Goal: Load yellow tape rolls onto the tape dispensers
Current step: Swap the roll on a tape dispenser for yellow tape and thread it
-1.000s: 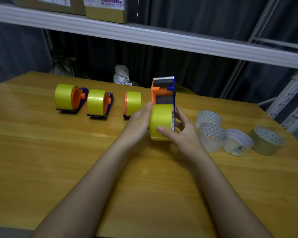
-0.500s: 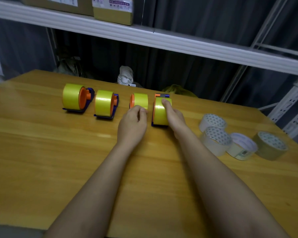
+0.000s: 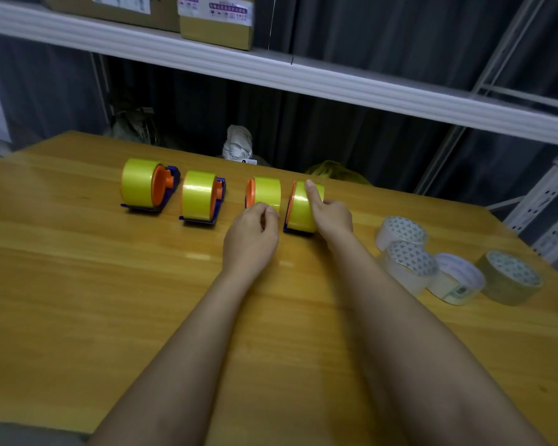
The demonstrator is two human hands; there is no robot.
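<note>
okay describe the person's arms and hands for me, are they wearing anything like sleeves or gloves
Both forearms are bare as far as the frame shows: no sleeves in view. The left hand and right hand wear no gloves. No watch, bracelet or ring shows on the wrists or fingers. No markings can be seen.

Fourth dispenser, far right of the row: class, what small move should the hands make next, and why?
Probably let go and draw back. The fourth dispenser stands on the table in line with the others, yellow roll fitted; the right hand holds it, the left hand is curled beside it.
</note>
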